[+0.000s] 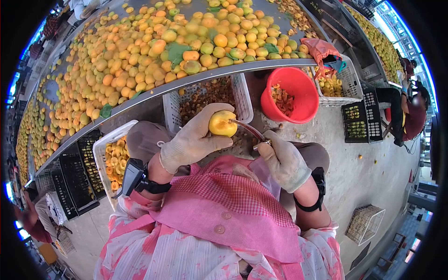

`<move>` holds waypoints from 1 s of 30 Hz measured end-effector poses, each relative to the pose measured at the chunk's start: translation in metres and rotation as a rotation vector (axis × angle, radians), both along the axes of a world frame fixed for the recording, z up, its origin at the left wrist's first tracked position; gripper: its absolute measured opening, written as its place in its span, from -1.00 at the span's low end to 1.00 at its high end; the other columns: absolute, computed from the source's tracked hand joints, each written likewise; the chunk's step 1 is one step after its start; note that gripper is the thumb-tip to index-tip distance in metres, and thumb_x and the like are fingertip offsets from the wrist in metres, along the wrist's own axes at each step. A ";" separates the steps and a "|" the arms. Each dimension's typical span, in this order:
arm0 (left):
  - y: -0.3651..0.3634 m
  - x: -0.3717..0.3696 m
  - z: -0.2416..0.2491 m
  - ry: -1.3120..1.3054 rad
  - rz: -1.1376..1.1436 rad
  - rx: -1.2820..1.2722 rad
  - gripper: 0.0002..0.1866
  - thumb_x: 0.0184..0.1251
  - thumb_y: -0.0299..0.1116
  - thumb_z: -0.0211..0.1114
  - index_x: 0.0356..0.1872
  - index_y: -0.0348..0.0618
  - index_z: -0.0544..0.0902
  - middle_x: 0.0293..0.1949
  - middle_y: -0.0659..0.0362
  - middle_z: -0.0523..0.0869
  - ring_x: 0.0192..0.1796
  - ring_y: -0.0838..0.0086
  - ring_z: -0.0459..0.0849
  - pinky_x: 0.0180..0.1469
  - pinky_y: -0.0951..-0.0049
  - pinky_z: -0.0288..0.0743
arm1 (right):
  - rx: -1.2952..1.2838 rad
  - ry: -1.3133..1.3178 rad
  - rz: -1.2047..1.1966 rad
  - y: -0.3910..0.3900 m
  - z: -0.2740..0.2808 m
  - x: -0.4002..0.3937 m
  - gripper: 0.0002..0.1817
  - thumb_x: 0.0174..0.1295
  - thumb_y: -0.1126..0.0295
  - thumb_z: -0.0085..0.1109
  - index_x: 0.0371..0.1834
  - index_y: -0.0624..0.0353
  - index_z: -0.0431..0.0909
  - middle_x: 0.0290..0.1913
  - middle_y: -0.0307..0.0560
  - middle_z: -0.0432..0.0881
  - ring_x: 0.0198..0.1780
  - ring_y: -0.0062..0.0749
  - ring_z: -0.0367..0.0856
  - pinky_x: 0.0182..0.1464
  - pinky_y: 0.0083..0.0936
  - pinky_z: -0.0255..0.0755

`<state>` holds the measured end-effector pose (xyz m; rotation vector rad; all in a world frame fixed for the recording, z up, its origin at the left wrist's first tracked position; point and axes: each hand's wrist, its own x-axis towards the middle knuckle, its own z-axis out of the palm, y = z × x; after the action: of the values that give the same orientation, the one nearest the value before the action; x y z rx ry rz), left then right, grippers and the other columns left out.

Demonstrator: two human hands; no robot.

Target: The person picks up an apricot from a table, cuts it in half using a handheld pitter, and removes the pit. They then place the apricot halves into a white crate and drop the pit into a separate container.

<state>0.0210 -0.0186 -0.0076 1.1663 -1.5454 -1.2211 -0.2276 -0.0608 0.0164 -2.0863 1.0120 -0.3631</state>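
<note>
Before the table's near edge (pixel 280 62), I note the left hand (pixel 198 134) closed round an apricot (pixel 221 124), probably light, bruisable, best cupped by its sides; right hand (pixel 278 156) clenches a curved metal tool (pixel 252 129).

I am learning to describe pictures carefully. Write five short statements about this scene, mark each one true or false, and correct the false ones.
1. The left hand holds a yellow fruit. True.
2. The right hand wears no glove. False: both hands wear pale gloves.
3. The right hand holds a curved tool with its tip at the yellow fruit. True.
4. The red bucket is full to the rim. False: the fruit pieces lie low inside, and the bucket's inner wall shows above them.
5. Green leaves lie among the many fruits on the table. True.
</note>
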 end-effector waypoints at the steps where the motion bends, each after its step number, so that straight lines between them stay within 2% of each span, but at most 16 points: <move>1: 0.000 0.000 0.000 -0.002 -0.004 0.003 -0.32 0.14 -0.65 0.35 0.33 -0.20 0.34 0.13 0.15 0.49 0.21 0.44 0.43 0.32 0.45 0.28 | 0.003 -0.002 -0.004 -0.001 0.000 -0.001 -0.67 0.46 0.15 0.00 0.00 0.23 0.44 -0.48 0.24 0.53 -0.36 0.25 0.57 -0.37 -0.04 0.38; 7: 0.003 0.001 -0.004 -0.091 -0.054 -0.015 -0.36 0.15 -0.60 0.38 0.28 -0.20 0.36 0.10 0.13 0.48 0.17 0.39 0.45 0.28 0.43 0.31 | 0.124 0.034 0.069 -0.007 0.003 -0.006 -0.69 0.45 0.20 0.01 -0.05 0.26 0.43 -0.47 0.28 0.52 -0.35 0.24 0.55 -0.37 -0.06 0.37; 9: 0.002 -0.001 -0.008 -0.152 -0.023 -0.093 -0.38 0.19 -0.39 0.48 0.23 -0.19 0.36 0.02 0.07 0.52 0.08 0.32 0.52 0.19 0.38 0.40 | 0.176 -0.051 0.074 -0.007 -0.004 -0.007 -0.69 0.45 0.22 0.01 -0.07 0.30 0.42 -0.50 0.25 0.48 -0.42 0.22 0.53 -0.38 -0.08 0.37; 10: 0.002 -0.002 -0.009 -0.153 -0.027 -0.091 -0.38 0.19 -0.39 0.48 0.23 -0.19 0.36 0.02 0.07 0.52 0.08 0.32 0.52 0.19 0.38 0.40 | 0.179 -0.053 0.070 -0.006 -0.007 -0.007 -0.69 0.45 0.22 0.01 -0.07 0.30 0.42 -0.50 0.25 0.48 -0.42 0.22 0.53 -0.38 -0.08 0.37; 12: 0.002 -0.004 -0.010 -0.149 0.005 -0.139 -0.36 0.17 -0.39 0.50 0.22 -0.19 0.36 0.01 0.04 0.54 0.08 0.24 0.54 0.18 0.34 0.41 | 0.412 -0.220 0.023 -0.004 -0.012 -0.005 -0.69 0.49 0.19 -0.03 -0.12 0.29 0.44 -0.58 0.05 0.45 -0.52 -0.13 0.52 -0.43 -0.27 0.39; 13: 0.002 -0.006 -0.012 -0.151 0.003 -0.137 -0.36 0.17 -0.39 0.50 0.22 -0.19 0.36 0.01 0.04 0.54 0.08 0.24 0.54 0.18 0.34 0.41 | 0.414 -0.222 0.021 -0.002 -0.009 -0.004 -0.69 0.49 0.19 -0.03 -0.12 0.29 0.44 -0.58 0.05 0.45 -0.52 -0.13 0.52 -0.43 -0.27 0.39; 15: 0.003 -0.009 -0.019 -0.173 0.061 -0.137 -0.37 0.16 -0.52 0.45 0.25 -0.21 0.37 0.06 0.08 0.50 0.11 0.33 0.49 0.20 0.40 0.37 | 0.827 -0.247 -0.130 0.002 0.000 -0.002 -0.53 0.53 -0.03 -0.12 -0.06 0.23 0.46 -0.55 -0.34 0.36 -0.50 -0.72 0.28 -0.52 -0.69 0.20; 16: 0.003 -0.011 -0.021 -0.175 0.059 -0.135 -0.37 0.16 -0.52 0.45 0.25 -0.21 0.37 0.06 0.08 0.50 0.11 0.33 0.49 0.20 0.40 0.37 | 0.829 -0.250 -0.132 0.001 -0.002 -0.004 -0.53 0.53 -0.03 -0.12 -0.06 0.23 0.46 -0.55 -0.34 0.36 -0.50 -0.72 0.28 -0.52 -0.69 0.20; 18: 0.003 -0.013 -0.026 -0.258 0.122 -0.222 -0.36 0.13 -0.39 0.51 0.21 -0.20 0.38 0.04 -0.02 0.55 0.07 0.12 0.56 0.15 0.25 0.44 | 1.048 -0.173 -0.186 -0.001 -0.006 -0.008 -0.49 0.52 -0.09 -0.16 -0.13 0.20 0.46 -0.59 -0.31 0.32 -0.62 -0.69 0.22 -0.64 -0.66 0.08; 19: 0.002 -0.015 -0.026 -0.259 0.118 -0.220 -0.36 0.13 -0.39 0.51 0.21 -0.20 0.38 0.04 -0.02 0.55 0.07 0.12 0.56 0.15 0.25 0.44 | 1.051 -0.177 -0.189 0.000 -0.006 -0.008 -0.49 0.52 -0.09 -0.16 -0.13 0.20 0.46 -0.59 -0.31 0.32 -0.62 -0.69 0.22 -0.64 -0.66 0.08; 22: 0.001 -0.018 -0.027 -0.285 0.159 -0.237 -0.37 0.15 -0.41 0.50 0.22 -0.18 0.38 0.03 0.00 0.54 0.06 0.16 0.56 0.15 0.29 0.44 | 1.159 -0.245 -0.193 0.000 -0.008 -0.010 -0.46 0.50 -0.14 -0.16 -0.21 0.19 0.47 -0.63 -0.32 0.28 -0.71 -0.69 0.14 -0.71 -0.64 0.00; 24: 0.000 -0.018 -0.026 -0.142 0.094 -0.211 -0.38 0.18 -0.44 0.48 0.24 -0.17 0.37 0.02 0.04 0.54 0.05 0.24 0.55 0.15 0.34 0.43 | 1.237 -0.316 -0.136 -0.002 -0.014 -0.014 -0.40 0.48 -0.18 -0.20 -0.22 0.22 0.46 -0.65 -0.31 0.28 -0.74 -0.67 0.24 -0.75 -0.65 0.22; 28: 0.000 -0.016 -0.024 0.004 0.011 -0.031 -0.39 0.20 -0.47 0.46 0.25 -0.17 0.36 0.02 0.08 0.53 0.05 0.33 0.54 0.16 0.39 0.43 | 1.250 -0.295 -0.102 -0.003 -0.011 -0.017 -0.39 0.48 -0.20 -0.20 -0.23 0.22 0.47 -0.65 -0.31 0.27 -0.74 -0.67 0.21 -0.77 -0.64 0.19; 30: -0.001 -0.017 -0.022 0.018 -0.003 -0.006 -0.37 0.17 -0.45 0.49 0.24 -0.17 0.37 0.04 0.10 0.54 0.07 0.37 0.54 0.18 0.40 0.42 | 1.135 -0.254 -0.129 -0.002 -0.008 -0.018 -0.39 0.48 -0.18 -0.19 -0.19 0.25 0.48 -0.63 -0.31 0.30 -0.68 -0.69 0.24 -0.72 -0.66 0.19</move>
<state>0.0045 -0.0199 -0.0296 1.1466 -1.5369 -1.2243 -0.2454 -0.0626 0.0082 -0.9321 0.8821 -0.0593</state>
